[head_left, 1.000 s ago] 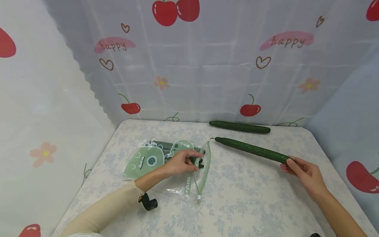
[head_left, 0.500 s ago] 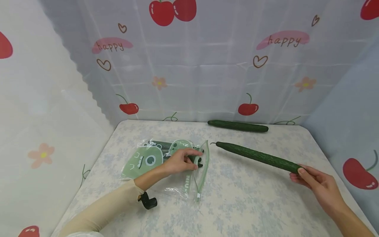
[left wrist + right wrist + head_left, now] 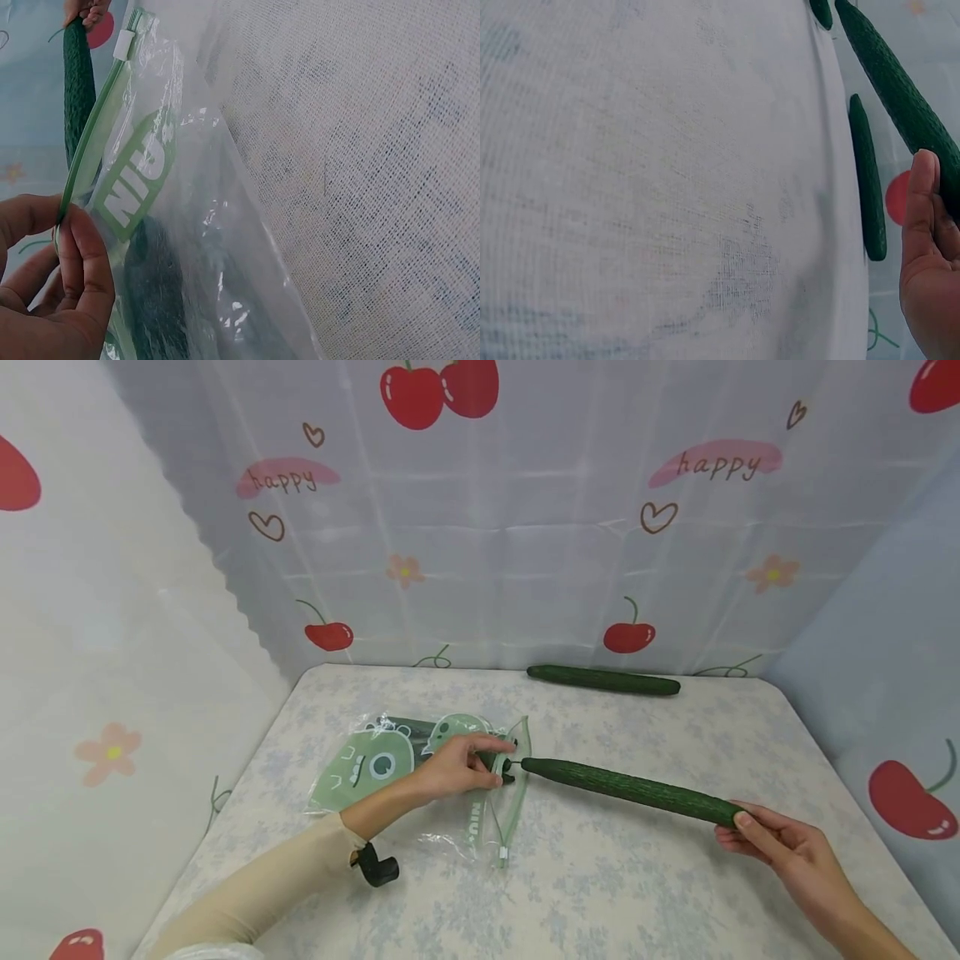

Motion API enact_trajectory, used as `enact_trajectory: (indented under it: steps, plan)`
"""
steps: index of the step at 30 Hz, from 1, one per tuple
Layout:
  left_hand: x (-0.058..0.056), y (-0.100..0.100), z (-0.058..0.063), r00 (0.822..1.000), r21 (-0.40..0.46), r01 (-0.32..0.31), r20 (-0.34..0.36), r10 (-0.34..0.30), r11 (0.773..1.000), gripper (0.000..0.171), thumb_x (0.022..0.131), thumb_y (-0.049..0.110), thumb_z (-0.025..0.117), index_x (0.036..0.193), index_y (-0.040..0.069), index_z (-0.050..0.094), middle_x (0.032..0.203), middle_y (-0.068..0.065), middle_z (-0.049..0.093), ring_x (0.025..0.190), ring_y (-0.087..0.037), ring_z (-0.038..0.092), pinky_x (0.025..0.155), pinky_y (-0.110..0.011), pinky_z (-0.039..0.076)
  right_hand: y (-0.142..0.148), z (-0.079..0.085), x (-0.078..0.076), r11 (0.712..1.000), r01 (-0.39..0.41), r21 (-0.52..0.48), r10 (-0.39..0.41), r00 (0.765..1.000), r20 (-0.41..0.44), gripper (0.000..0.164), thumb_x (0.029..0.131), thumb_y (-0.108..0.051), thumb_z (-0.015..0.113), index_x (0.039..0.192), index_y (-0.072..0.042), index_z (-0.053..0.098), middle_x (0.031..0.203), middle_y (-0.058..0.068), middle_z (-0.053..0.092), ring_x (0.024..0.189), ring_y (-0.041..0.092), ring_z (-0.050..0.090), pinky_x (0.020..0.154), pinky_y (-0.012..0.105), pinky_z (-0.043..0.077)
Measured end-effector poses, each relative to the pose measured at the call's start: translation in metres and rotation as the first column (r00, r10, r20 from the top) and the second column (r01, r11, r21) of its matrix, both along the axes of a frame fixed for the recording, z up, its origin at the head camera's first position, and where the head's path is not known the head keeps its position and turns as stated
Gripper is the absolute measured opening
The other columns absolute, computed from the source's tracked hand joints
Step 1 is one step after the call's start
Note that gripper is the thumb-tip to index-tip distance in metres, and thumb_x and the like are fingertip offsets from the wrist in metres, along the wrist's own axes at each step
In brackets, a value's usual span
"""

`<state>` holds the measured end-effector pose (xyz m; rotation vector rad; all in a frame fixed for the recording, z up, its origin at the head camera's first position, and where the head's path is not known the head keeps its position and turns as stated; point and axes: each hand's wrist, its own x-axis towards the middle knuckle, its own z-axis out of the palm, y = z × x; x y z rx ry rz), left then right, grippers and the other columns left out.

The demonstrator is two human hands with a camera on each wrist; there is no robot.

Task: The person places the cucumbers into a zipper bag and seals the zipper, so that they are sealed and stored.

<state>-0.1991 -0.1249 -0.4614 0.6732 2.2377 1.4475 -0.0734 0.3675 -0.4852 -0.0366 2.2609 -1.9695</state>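
Note:
My right hand (image 3: 783, 843) grips one end of a long green cucumber (image 3: 630, 787) between thumb and fingers. Its other end, with a thin stem, points left at the mouth of a clear zip bag (image 3: 345, 781) printed with green cartoon faces. The left hand (image 3: 457, 766) pinches the bag's green-edged opening, thumb on one side and fingers on the other, as the left wrist view shows. Inside the bag lie dark cucumbers (image 3: 154, 292), partly hidden by the print and the hand. A white slider (image 3: 503, 853) sits at the near end of the zip strip.
Another cucumber (image 3: 603, 680) lies along the back edge of the table (image 3: 600, 893), which has a pale floral cloth. Behind and beside it hang curtains (image 3: 525, 543) printed with cherries. A black wrist camera (image 3: 377, 867) sticks out from the left sleeve.
The right hand first drew the cucumber back toward the lower right, then brought it leftward, so its stem end is now at the bag's mouth. The left hand stays on the bag.

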Motion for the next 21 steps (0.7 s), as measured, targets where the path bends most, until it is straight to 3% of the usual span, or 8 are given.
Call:
enact_trajectory:
  steps: [2,10,14,18,21]
  plan:
    - [0.0,0.0,0.001,1.0,-0.006,0.002,0.002,-0.002,1.0,0.058,0.095,0.006,0.081,0.15,0.008,0.064,0.112,-0.021,0.073,0.071,-0.024,0.065,0.061,-0.022,0.044,-0.005,-0.001,0.0,1.0,-0.015,0.01,0.015,1.0,0.002,0.031,0.114,-0.015,0.054,0.131,-0.035,0.071,0.111,0.0,0.084,0.1,0.013,0.082,0.086,0.021,0.063]
    - [0.001,-0.001,0.005,1.0,-0.008,0.003,-0.013,-0.003,1.0,0.056,0.097,0.008,0.078,0.151,0.006,0.063,0.144,-0.021,0.063,0.072,-0.013,0.064,0.061,-0.022,0.045,-0.029,-0.007,-0.005,0.998,-0.055,0.021,0.055,0.998,0.017,0.029,0.115,-0.016,0.053,0.134,-0.028,0.071,0.112,0.003,0.084,0.1,0.015,0.081,0.087,0.027,0.065]
    - [0.002,-0.002,0.007,1.0,-0.005,0.003,-0.009,-0.003,1.0,0.055,0.097,0.008,0.078,0.151,0.006,0.063,0.152,-0.019,0.06,0.073,-0.021,0.069,0.06,-0.023,0.045,-0.044,-0.01,-0.007,0.995,-0.097,0.005,0.097,0.995,0.023,0.03,0.115,-0.016,0.053,0.139,-0.018,0.07,0.114,0.003,0.083,0.101,0.017,0.081,0.089,0.031,0.065]
    - [0.002,-0.003,0.006,1.0,-0.001,0.002,0.001,-0.002,1.0,0.055,0.098,0.01,0.077,0.151,0.006,0.062,0.145,-0.02,0.063,0.075,-0.025,0.071,0.058,-0.025,0.045,-0.06,-0.013,-0.009,0.991,-0.135,-0.007,0.135,0.991,0.001,0.033,0.115,-0.014,0.052,0.143,-0.005,0.066,0.117,-0.001,0.081,0.101,0.018,0.081,0.09,0.034,0.065]
    - [0.003,-0.004,0.007,1.0,-0.004,-0.002,0.005,0.002,1.0,0.054,0.099,0.011,0.077,0.151,0.007,0.062,0.132,-0.023,0.068,0.072,-0.017,0.068,0.057,-0.026,0.044,-0.07,-0.015,-0.012,0.986,-0.163,-0.032,0.162,0.987,-0.015,0.038,0.114,-0.012,0.052,0.146,0.007,0.06,0.118,-0.004,0.081,0.102,0.019,0.081,0.09,0.035,0.066]
